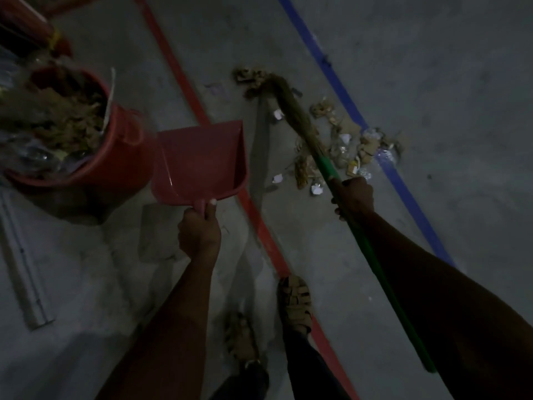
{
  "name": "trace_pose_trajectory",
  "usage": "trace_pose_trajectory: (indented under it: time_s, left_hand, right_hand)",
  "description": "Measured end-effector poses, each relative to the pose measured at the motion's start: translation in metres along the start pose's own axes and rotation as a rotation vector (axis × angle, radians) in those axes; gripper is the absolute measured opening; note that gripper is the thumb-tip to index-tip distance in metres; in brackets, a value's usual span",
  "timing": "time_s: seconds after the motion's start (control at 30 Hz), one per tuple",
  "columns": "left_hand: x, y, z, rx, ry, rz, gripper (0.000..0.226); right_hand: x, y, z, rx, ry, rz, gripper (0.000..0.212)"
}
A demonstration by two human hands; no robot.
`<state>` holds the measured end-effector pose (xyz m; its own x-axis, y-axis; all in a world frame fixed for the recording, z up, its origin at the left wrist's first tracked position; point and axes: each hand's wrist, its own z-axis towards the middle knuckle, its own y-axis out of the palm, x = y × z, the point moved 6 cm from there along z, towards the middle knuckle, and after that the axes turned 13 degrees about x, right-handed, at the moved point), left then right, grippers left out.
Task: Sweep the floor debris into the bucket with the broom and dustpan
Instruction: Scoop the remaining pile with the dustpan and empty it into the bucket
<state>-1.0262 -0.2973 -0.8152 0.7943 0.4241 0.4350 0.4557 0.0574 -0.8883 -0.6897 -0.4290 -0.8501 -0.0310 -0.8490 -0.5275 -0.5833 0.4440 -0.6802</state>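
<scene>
The left hand point(199, 229) is wrapped around the short handle of a red dustpan point(202, 163), thumb laid along the top of the handle. The pan sits near the centre of the view, its open mouth pointing toward 1 o'clock, and whether it rests on the floor or hangs just above it cannot be told. Just beside it, at 9 to 10 o'clock, stands a red bucket point(115, 166), filled nearly to the rim with brown scraps and some clear plastic.

The right hand point(353, 197) is clamped on the green handle of the broom point(291, 111), fingers curled round the shaft. The handle runs from 5 o'clock up along the forearm; the brown bristle head reaches to 12 o'clock and its bent tip touches a clump of brown litter.

The debris point(343, 145) lies scattered on the grey concrete floor point(432, 67) at 2 o'clock from the dustpan: cardboard bits, white paper scraps and crumpled clear film, spread from the broom head to a blue floor line point(337, 79). A red floor line point(178, 73) runs diagonally under the dustpan.

Two sandalled feet point(295, 304) stand at 6 o'clock, the right one on the red line. A pale metal rail point(26, 269) lies on the floor at 8 o'clock.
</scene>
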Motion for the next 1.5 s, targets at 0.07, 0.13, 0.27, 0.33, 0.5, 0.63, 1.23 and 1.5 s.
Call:
trace_pose_trajectory:
  time_s: [0.07, 0.13, 0.27, 0.33, 0.5, 0.63, 1.23, 1.5]
  left_hand:
    - [0.011, 0.002, 0.004, -0.007, 0.009, -0.019, 0.059]
    - [0.021, 0.002, 0.011, -0.019, 0.020, -0.026, 0.061]
    - [0.043, 0.001, 0.040, -0.028, 0.061, -0.010, 0.062]
    - [0.055, 0.004, 0.064, -0.021, 0.091, -0.020, 0.060]
    - [0.075, 0.009, 0.130, 0.015, 0.149, 0.022, 0.055]
    - [0.083, 0.010, 0.184, 0.051, 0.224, 0.063, 0.057]
    - [0.135, 0.024, 0.302, 0.019, 0.346, 0.232, 0.054]
    - [0.117, 0.015, 0.245, -0.053, 0.403, 0.337, 0.055]
  right_hand:
    - [-0.001, -0.011, 0.000, 0.000, -0.024, 0.017, 0.049]
    - [-0.006, -0.016, -0.002, 0.011, -0.053, 0.027, 0.048]
    - [-0.037, -0.005, -0.001, 0.026, -0.118, 0.059, 0.046]
    - [-0.060, 0.013, 0.009, 0.025, -0.140, 0.058, 0.049]
    - [-0.122, 0.074, 0.037, 0.031, -0.179, 0.046, 0.058]
    - [-0.167, 0.149, 0.048, -0.102, -0.072, 0.118, 0.049]
    - [-0.174, 0.259, 0.062, -0.061, 0.335, 0.070, 0.037]
    - [-0.092, 0.171, 0.051, 0.125, 0.474, 0.177, 0.034]
